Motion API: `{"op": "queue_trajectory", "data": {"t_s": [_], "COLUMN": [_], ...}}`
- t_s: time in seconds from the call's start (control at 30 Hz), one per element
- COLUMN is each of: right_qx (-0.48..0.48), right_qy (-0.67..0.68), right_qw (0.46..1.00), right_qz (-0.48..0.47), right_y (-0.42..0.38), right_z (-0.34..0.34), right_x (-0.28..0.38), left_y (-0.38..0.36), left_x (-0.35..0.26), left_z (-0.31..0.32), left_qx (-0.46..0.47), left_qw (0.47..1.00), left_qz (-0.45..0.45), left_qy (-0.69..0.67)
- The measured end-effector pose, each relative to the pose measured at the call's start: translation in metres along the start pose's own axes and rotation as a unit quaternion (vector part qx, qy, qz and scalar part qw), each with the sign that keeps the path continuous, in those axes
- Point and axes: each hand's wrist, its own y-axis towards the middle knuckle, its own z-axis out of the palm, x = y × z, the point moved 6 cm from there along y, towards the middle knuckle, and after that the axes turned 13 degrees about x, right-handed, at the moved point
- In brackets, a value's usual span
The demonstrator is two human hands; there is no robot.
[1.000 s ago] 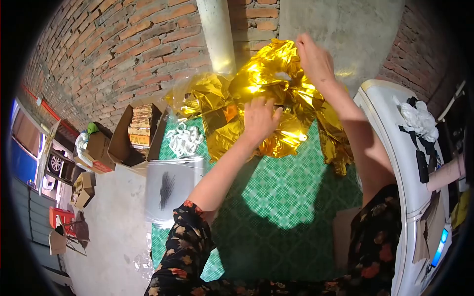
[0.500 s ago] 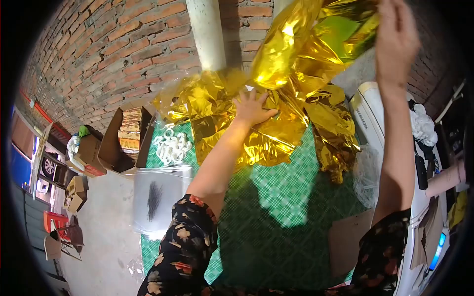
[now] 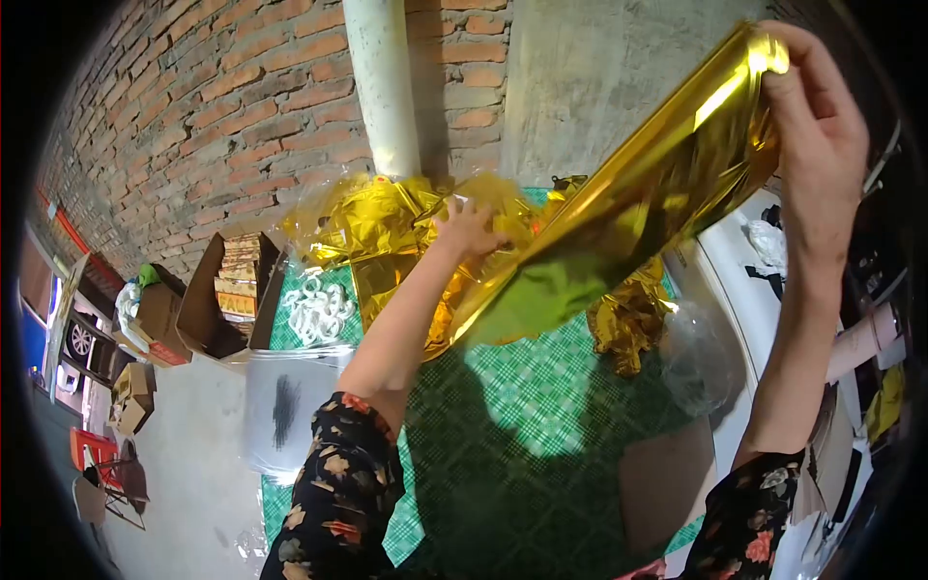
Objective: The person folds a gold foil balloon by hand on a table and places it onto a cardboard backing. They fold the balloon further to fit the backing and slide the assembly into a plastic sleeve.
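A shiny gold foil sheet (image 3: 657, 164) hangs stretched in the air, its upper right corner pinched in my right hand (image 3: 822, 116). A green patch shows on its lower part. My left hand (image 3: 469, 230) lies with fingers spread on crumpled gold foil (image 3: 382, 217) near the back of the green patterned cloth (image 3: 541, 391). Another crumpled gold foil piece (image 3: 628, 324) rests on the cloth to the right, under the raised sheet. The raised sheet's lower left end reaches down near my left forearm.
White rings (image 3: 317, 311) and a clear plastic stack (image 3: 290, 411) lie at the left. Beyond them is a cardboard box of packets (image 3: 232, 295). Clear plastic (image 3: 698, 358) and cardboard (image 3: 667, 483) are at the right. A white pipe (image 3: 382, 87) stands behind.
My right hand has moved right and slightly down, drawing the gold sheet out flatter. My left hand has stayed on the foil pile. The view has shifted a little.
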Motion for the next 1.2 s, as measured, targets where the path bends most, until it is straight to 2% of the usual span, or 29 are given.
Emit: {"op": "queue_trajectory", "data": {"t_s": [0.03, 0.1, 0.17, 0.2, 0.27, 0.37, 0.4, 0.43, 0.47, 0.53, 0.6, 0.73, 0.77, 0.87, 0.9, 0.93, 1.0, 1.07, 1.13, 1.17, 1.2], "right_qx": [0.031, 0.026, 0.06, 0.076, 0.068, 0.187, 0.232, 0.264, 0.273, 0.277, 0.29, 0.274, 0.275, 0.27, 0.318, 0.321, 0.398, 0.437, 0.386, 0.378, 0.37], "right_qy": [0.067, 0.206, 0.198, 0.193, 0.204, 0.142, 0.143, 0.177, 0.175, 0.227, 0.266, 0.309, 0.297, 0.382, 0.401, 0.39, 0.216, 0.27, 0.322, 0.305, 0.286], "right_qw": [0.997, 0.978, 0.977, 0.977, 0.975, 0.968, 0.957, 0.937, 0.936, 0.924, 0.909, 0.887, 0.895, 0.845, 0.824, 0.828, 0.868, 0.803, 0.809, 0.826, 0.842], "right_qz": [0.012, 0.037, 0.043, 0.043, 0.055, 0.092, 0.101, 0.147, 0.135, 0.132, 0.14, 0.207, 0.186, 0.258, 0.243, 0.245, 0.206, 0.303, 0.305, 0.286, 0.268], "right_y": [-0.005, -0.013, -0.017, -0.015, -0.019, -0.031, -0.037, -0.046, -0.051, -0.06, -0.065, -0.073, -0.078, -0.126, -0.149, -0.182, -0.223, -0.26, -0.3, -0.301, -0.303], "right_z": [0.004, 0.015, 0.03, 0.039, 0.057, 0.083, 0.094, 0.101, 0.106, 0.118, 0.121, 0.1, 0.09, 0.075, 0.076, 0.083, 0.086, 0.097, 0.114, 0.117, 0.12], "right_x": [-0.007, -0.005, -0.007, 0.0, 0.01, 0.011, 0.016, 0.024, 0.034, 0.043, 0.052, 0.06, 0.066, 0.071, 0.077, 0.063, 0.067, 0.067, 0.036, 0.025, 0.015], "left_y": [-0.006, -0.013, -0.022, -0.033, -0.065, -0.145, -0.166, -0.188, -0.208, -0.24, -0.264, -0.286, -0.29, -0.321, -0.33, -0.336, -0.351, -0.356, -0.346, -0.358, -0.374], "left_x": [-0.001, -0.003, -0.003, -0.011, -0.028, -0.063, -0.073, -0.084, -0.092, -0.098, -0.101, -0.098, -0.093, -0.087, -0.086, -0.085, -0.084, -0.073, -0.051, -0.049, -0.048], "left_z": [-0.005, -0.002, -0.014, -0.026, -0.05, -0.098, -0.106, -0.113, -0.119, -0.115, -0.111, -0.108, -0.113, -0.129, -0.128, -0.132, -0.136, -0.132, -0.127, -0.134, -0.137], "left_qx": [0.008, -0.027, -0.075, -0.073, -0.064, 0.01, 0.063, 0.059, 0.052, 0.042, 0.043, 0.04, 0.03, 0.025, 0.034, 0.037, 0.022, 0.022, 0.036, 0.055, -0.025], "left_qw": [1.0, 0.995, 0.983, 0.971, 0.932, 0.865, 0.808, 0.802, 0.796, 0.845, 0.869, 0.871, 0.871, 0.899, 0.896, 0.892, 0.913, 0.935, 0.956, 0.978, 0.967], "left_qz": [0.027, 0.089, 0.161, 0.202, 0.279, 0.292, 0.344, 0.354, 0.366, 0.38, 0.359, 0.268, 0.26, 0.189, 0.192, 0.198, 0.18, 0.151, 0.118, 0.056, 0.12], "left_qy": [-0.001, -0.02, -0.041, -0.101, -0.224, -0.407, -0.474, -0.478, -0.479, -0.374, -0.336, -0.411, -0.415, -0.394, -0.4, -0.404, -0.365, -0.321, -0.267, -0.193, -0.223]}}
